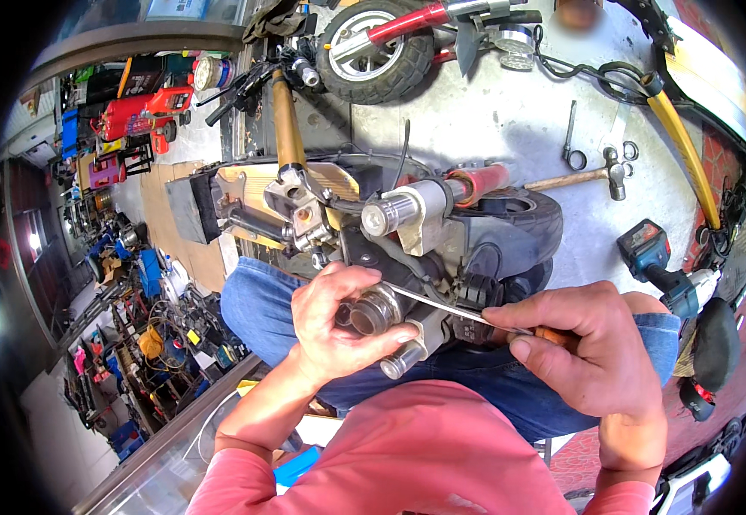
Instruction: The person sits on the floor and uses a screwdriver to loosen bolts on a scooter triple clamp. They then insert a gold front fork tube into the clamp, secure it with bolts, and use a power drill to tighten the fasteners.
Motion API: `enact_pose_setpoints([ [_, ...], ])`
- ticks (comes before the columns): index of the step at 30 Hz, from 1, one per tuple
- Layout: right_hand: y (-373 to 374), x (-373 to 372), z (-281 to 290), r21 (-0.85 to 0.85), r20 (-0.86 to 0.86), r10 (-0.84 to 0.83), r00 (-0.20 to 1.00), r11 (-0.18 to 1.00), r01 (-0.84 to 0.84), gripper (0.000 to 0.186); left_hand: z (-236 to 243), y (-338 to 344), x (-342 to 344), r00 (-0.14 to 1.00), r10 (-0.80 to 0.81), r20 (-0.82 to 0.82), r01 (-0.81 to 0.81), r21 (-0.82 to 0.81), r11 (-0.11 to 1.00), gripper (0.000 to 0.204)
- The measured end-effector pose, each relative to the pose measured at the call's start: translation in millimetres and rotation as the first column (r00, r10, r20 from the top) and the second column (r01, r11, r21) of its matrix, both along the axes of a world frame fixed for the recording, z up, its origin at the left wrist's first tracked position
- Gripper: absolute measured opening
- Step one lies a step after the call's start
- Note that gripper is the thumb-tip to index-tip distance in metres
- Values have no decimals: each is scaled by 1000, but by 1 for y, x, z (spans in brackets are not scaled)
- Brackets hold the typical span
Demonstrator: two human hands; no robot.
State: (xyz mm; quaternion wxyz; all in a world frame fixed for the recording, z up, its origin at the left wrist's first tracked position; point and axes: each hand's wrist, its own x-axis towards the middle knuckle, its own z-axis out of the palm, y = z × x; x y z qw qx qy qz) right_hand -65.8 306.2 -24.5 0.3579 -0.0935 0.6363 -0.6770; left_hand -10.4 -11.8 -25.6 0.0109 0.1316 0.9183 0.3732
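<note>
Collar (376,312), metal: held in my left grip (321,330). Right of collar: slim tool (454,310), held in my right grip (592,348); overpressing could slip it into my left fingers (357,276).

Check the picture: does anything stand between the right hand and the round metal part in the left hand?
Only the slim metal tool that the right hand grips: it spans the gap toward the round metal part in the left hand. Nothing else visible blocks the way.
</note>
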Motion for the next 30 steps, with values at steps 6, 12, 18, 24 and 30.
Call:
enact_pose_setpoints([
  [6, -11, 35, 3, -108, 390, -142, 910, 974, 199, 25, 6, -2, -4, 998, -27, 49, 27, 2, 1000, 72],
  [12, -28, 56, 0, -104, 322, -168, 932, 972, 211, 27, 5, -5, 1, 999, 8, 48, -7, -20, 1000, 79],
  [18, -16, 40, 2, -11, 153, -177, 972, 983, 181, 26, -5, 4, 17, 967, 224, 120, -239, 136, 961, 82],
  [24, -5, 5, 21, 51, 109, -51, 993, 998, 45, 25, 2, -1, 2, 997, 71, 7, -71, 46, 996, 75],
  [30, -9, -7, 29, 92, 171, 3, 985, 996, -19, 28, 0, -3, -3, 999, 37, -27, -36, 54, 998, 74],
])
